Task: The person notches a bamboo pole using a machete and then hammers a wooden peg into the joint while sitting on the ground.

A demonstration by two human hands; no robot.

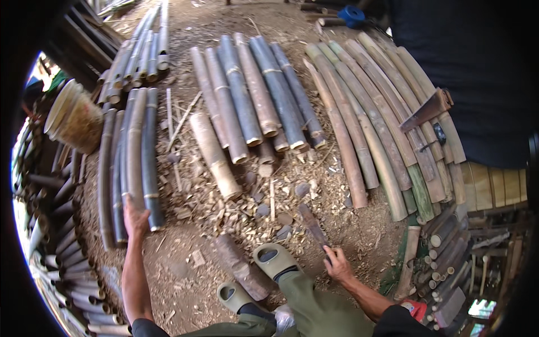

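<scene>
At the left, my left hand (135, 218) grips the near end of a brown bamboo pole (135, 140), its fingers partly hidden. That pole lies among several darker bamboo poles (150, 168). Lower right of the middle, my right hand (338, 264) is closed around the handle of a machete (312, 224). Its broad, worn blade points away from me over the wood chips. Between my hands, near my feet, a short thick log (241, 267) lies on the dirt. A pale bamboo piece (216, 154) lies beyond it, beside a row of cut bamboo poles (255, 90).
Long bamboo poles (359, 118) line the right side, with a broad-bladed tool (426, 110) resting on them. A bucket (74, 115) stands far left. Wood chips (258, 208) cover the ground. More bamboo is stacked along both edges; a blue object (352, 16) lies at the back.
</scene>
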